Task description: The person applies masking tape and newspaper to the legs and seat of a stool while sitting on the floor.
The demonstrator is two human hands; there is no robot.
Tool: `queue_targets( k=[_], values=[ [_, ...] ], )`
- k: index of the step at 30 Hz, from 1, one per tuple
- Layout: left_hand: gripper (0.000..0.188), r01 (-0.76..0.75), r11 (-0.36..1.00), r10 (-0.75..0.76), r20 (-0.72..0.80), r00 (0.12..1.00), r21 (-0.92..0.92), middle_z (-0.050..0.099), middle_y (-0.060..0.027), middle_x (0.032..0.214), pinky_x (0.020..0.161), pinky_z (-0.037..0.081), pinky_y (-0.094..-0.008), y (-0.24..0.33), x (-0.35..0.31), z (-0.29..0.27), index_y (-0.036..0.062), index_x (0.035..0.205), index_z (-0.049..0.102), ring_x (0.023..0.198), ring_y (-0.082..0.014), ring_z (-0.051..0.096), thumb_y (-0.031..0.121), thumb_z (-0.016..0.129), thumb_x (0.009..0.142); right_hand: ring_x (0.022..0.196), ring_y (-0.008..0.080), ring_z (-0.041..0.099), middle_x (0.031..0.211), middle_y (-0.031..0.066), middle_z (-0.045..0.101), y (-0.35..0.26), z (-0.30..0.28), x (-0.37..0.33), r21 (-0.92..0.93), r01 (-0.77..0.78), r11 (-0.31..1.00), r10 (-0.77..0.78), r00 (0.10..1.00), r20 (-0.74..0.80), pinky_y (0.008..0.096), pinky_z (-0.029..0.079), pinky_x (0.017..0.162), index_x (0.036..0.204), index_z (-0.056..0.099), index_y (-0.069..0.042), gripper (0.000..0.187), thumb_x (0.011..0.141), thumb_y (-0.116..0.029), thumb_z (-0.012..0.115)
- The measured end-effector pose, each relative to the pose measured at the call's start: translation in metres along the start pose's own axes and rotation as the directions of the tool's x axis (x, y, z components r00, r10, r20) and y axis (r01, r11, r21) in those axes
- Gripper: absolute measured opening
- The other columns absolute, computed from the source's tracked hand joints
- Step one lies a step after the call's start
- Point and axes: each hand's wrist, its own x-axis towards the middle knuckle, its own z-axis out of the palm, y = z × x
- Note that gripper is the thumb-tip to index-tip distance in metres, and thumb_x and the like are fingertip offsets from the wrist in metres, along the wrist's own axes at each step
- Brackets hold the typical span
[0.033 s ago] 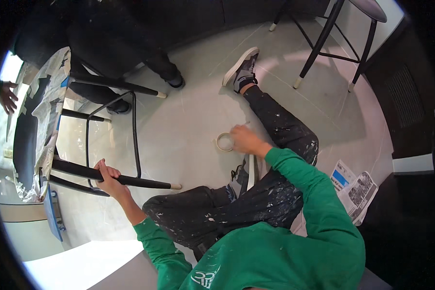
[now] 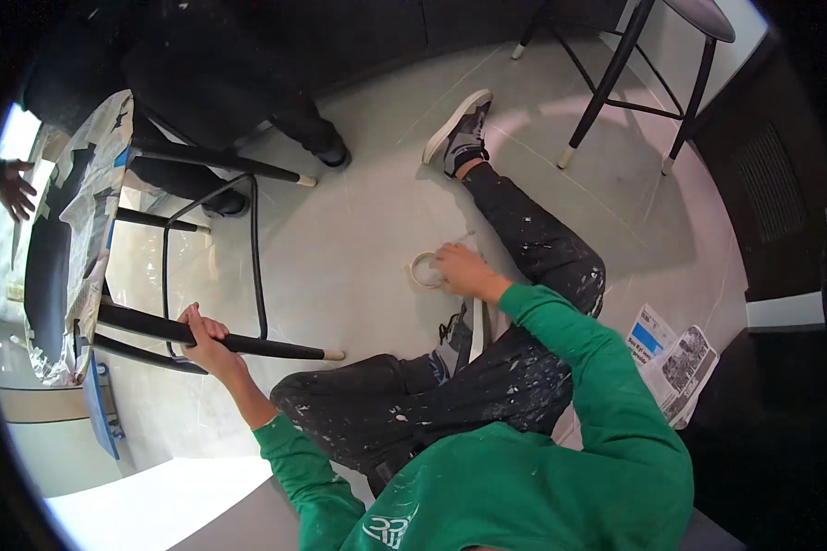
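My left hand (image 2: 209, 344) is wrapped round a black leg (image 2: 280, 347) of a stool lying on its side. Newspaper (image 2: 96, 216) is fixed over the stool's seat, around a dark bare patch. The leg's tip is pale. Between my legs, my right hand (image 2: 464, 269) has its fingers curled at the right edge of a roll of masking tape (image 2: 417, 269), partly covering it. The roll is close to the floor; whether it touches the floor is unclear.
A co-worker in dark clothes stands behind the tipped stool, with a hand (image 2: 15, 188) near its seat. Another stool (image 2: 606, 87) stands upright at far right. Folded newspapers (image 2: 675, 363) lie to my right. A blue board (image 2: 101, 409) stands at left.
My right hand has shifted slightly down and closer over the edge of the tape roll. The left hand and stool have stayed put.
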Motion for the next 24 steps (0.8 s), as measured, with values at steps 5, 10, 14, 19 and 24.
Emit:
queue_targets(
  k=[5, 10, 14, 19, 24],
  values=[
    [0.014, 0.011, 1.0, -0.011, -0.001, 1.0, 0.0, 0.038, 0.005, 0.058, 0.046, 0.032, -0.0224, -0.002, -0.003, 0.009, 0.003, 0.099, 0.061, 0.047, -0.005, 0.037, 0.016, 0.065, 0.099, 0.107, 0.0287, 0.057, 0.105, 0.0104, 0.065, 0.007, 0.027, 0.002, -0.245, 0.06, 0.968, -0.049, 0.998, 0.047, 0.0408, 0.045, 0.096, 0.092, 0.07, -0.006, 0.019, 0.076, -0.016, 0.067],
    [0.013, 0.019, 0.999, -0.02, -0.032, 0.999, -0.025, 0.039, 0.0049, 0.058, 0.044, 0.031, -0.0219, -0.008, -0.004, 0.005, 0.0035, 0.097, 0.059, 0.047, -0.0045, 0.037, 0.015, 0.065, 0.099, 0.11, 0.0282, 0.056, 0.102, 0.0087, 0.066, 0.01, 0.026, 0.012, -0.302, 0.101, 0.948, -0.063, 0.989, 0.135, 0.0413, 0.044, 0.098, 0.089, 0.071, -0.008, 0.015, 0.076, -0.012, 0.065],
    [0.013, 0.014, 0.999, -0.015, -0.035, 0.999, -0.033, 0.039, 0.004, 0.056, 0.043, 0.031, -0.0229, -0.001, -0.008, 0.009, 0.003, 0.096, 0.057, 0.045, -0.0056, 0.038, 0.013, 0.065, 0.098, 0.108, 0.0286, 0.057, 0.102, 0.0087, 0.066, 0.027, 0.002, 0.015, -0.212, 0.039, 0.976, -0.06, 0.994, -0.092, 0.0437, 0.043, 0.099, 0.091, 0.072, -0.009, 0.016, 0.078, -0.014, 0.066],
    [0.014, 0.004, 1.0, -0.005, -0.028, 1.0, -0.02, 0.04, 0.0036, 0.055, 0.045, 0.032, -0.0242, 0.006, -0.014, 0.012, 0.0024, 0.095, 0.058, 0.045, -0.0064, 0.038, 0.014, 0.064, 0.099, 0.108, 0.0311, 0.057, 0.105, 0.0108, 0.062, 0.038, -0.009, 0.002, -0.113, -0.032, 0.993, 0.032, 0.999, -0.003, 0.0467, 0.046, 0.096, 0.092, 0.074, -0.01, 0.016, 0.077, -0.013, 0.068],
    [0.013, 0.003, 1.0, -0.002, -0.024, 1.0, 0.024, 0.044, 0.0029, 0.057, 0.045, 0.033, -0.0237, 0.012, -0.017, 0.011, 0.0013, 0.095, 0.058, 0.045, -0.0065, 0.039, 0.013, 0.063, 0.099, 0.113, 0.0375, 0.055, 0.115, 0.0169, 0.059, 0.044, -0.006, -0.001, 0.057, -0.169, 0.984, 0.171, 0.985, -0.025, 0.0496, 0.045, 0.099, 0.108, 0.068, -0.004, 0.034, 0.077, -0.019, 0.074]
  ],
)
